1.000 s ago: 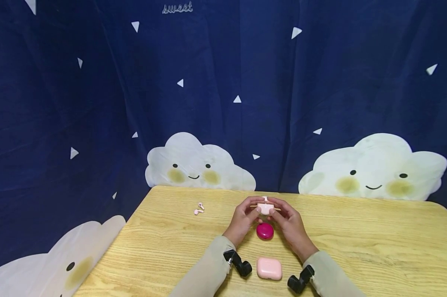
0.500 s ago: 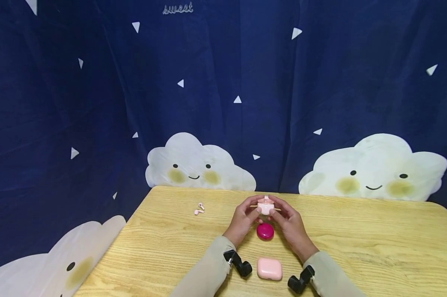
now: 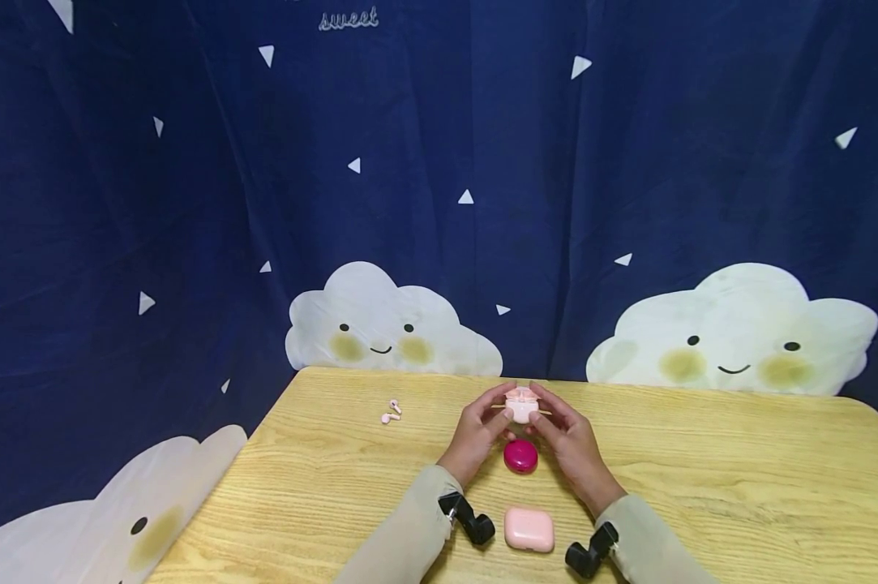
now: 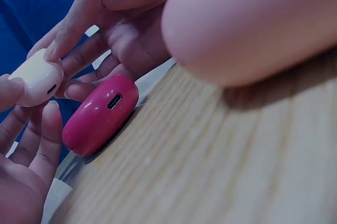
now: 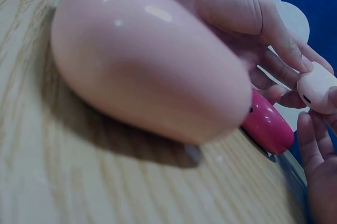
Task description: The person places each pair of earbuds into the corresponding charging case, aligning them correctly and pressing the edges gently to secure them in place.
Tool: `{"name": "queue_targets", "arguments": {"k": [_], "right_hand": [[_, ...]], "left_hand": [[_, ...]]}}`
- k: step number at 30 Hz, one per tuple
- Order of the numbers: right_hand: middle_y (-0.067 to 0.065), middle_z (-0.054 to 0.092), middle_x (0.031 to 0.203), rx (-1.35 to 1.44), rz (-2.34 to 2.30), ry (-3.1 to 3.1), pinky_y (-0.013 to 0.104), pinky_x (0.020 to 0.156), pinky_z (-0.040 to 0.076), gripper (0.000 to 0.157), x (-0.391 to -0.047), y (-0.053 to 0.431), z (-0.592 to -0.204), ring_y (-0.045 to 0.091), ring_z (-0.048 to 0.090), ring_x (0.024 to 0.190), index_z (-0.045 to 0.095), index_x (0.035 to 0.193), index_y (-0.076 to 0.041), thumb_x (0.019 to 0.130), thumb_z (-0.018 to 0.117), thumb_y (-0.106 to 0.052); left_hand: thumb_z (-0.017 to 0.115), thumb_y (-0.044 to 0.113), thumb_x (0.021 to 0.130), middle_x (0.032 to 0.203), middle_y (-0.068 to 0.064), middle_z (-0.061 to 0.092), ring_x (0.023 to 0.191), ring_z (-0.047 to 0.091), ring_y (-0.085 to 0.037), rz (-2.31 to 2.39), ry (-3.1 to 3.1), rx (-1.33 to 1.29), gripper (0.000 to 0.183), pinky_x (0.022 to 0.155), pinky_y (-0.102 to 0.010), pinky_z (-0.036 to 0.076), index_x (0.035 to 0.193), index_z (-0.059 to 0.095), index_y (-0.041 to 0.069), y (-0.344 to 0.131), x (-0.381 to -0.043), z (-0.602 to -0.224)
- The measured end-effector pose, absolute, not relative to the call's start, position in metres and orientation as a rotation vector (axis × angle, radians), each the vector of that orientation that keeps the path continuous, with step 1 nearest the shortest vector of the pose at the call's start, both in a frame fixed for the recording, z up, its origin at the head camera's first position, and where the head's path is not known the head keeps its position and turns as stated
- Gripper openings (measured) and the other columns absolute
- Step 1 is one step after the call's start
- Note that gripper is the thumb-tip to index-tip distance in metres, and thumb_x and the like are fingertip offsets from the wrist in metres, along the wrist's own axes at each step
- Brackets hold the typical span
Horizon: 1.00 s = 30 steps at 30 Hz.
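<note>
Near the far edge of the table, both hands hold a small pale pink earbud case between them. The left hand pinches its left side and the right hand its right side, with both thumbs on the near face. Its lid stands raised, and a pinkish inside shows between the forefingers. In the left wrist view the case has a charging slot on its underside. Just below the hands a glossy magenta round case lies on the table.
A larger pink case lies between the forearms, filling much of both wrist views. Two pale pink earbuds lie to the left on the wooden table. A dark blue curtain with cloud prints hangs behind.
The held case's upper part has opened further between the forefingers, showing more of its pinkish inside. Both hands stay in nearly the same place; the other things have not moved.
</note>
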State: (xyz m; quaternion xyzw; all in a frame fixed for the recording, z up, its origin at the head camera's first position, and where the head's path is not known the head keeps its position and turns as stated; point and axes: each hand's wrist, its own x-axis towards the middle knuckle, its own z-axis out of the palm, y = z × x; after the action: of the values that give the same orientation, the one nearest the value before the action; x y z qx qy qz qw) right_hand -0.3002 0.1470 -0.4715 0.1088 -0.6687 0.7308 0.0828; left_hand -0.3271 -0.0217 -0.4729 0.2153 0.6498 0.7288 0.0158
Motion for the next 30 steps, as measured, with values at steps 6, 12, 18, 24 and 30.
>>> {"name": "queue_targets", "arguments": {"k": [6,12,18,24,30], "right_hand": [[0.018,0.055,0.123,0.324,2.173,-2.003,0.027,0.082,0.054,0.052,-0.3001,0.1468,-0.4715,0.009,0.06,0.097,0.046,0.142,-0.006,0.093,0.063,-0.011],[0.013,0.057,0.121,0.298,2.167,-2.018,0.027,0.082,0.054,0.051,-0.2996,0.1465,-0.4714,0.008,0.06,0.095,0.048,0.142,-0.009,0.094,0.063,-0.011],[0.02,0.056,0.124,0.301,2.192,-2.011,0.028,0.083,0.054,0.056,-0.2997,0.1467,-0.4712,0.009,0.062,0.096,0.042,0.146,-0.014,0.095,0.061,-0.01],[0.015,0.063,0.114,0.186,2.266,-1.959,0.033,0.083,0.055,0.057,-0.3015,0.1457,-0.4696,0.014,0.066,0.092,0.041,0.143,-0.006,0.092,0.066,-0.015],[0.007,0.066,0.103,0.071,2.246,-1.999,0.033,0.08,0.055,0.048,-0.3024,0.1432,-0.4692,0.02,0.067,0.089,0.054,0.129,0.001,0.09,0.069,-0.022]], "left_hand": [[0.056,0.006,0.096,0.119,-0.013,0.058,0.094,0.057,-0.016,2.281,2.007,0.638,0.044,0.076,-0.04,0.056,0.14,0.052,0.011,-0.021,-0.327,-0.473],[0.055,0.004,0.096,0.12,-0.016,0.058,0.094,0.057,-0.015,2.278,2.001,0.631,0.046,0.079,-0.045,0.055,0.141,0.049,0.009,-0.0213,-0.329,-0.4748],[0.056,0.004,0.096,0.118,-0.015,0.059,0.093,0.057,-0.02,2.283,2.006,0.624,0.046,0.079,-0.043,0.055,0.141,0.049,0.009,-0.0217,-0.3288,-0.4739],[0.057,0.007,0.096,0.115,-0.012,0.058,0.098,0.056,-0.033,2.33,1.995,0.612,0.045,0.082,-0.047,0.054,0.14,0.051,0.013,-0.0218,-0.327,-0.4704],[0.056,0.007,0.097,0.118,-0.014,0.058,0.094,0.056,-0.018,2.328,1.988,0.618,0.046,0.081,-0.047,0.054,0.142,0.049,0.012,-0.0216,-0.3266,-0.47]]}}
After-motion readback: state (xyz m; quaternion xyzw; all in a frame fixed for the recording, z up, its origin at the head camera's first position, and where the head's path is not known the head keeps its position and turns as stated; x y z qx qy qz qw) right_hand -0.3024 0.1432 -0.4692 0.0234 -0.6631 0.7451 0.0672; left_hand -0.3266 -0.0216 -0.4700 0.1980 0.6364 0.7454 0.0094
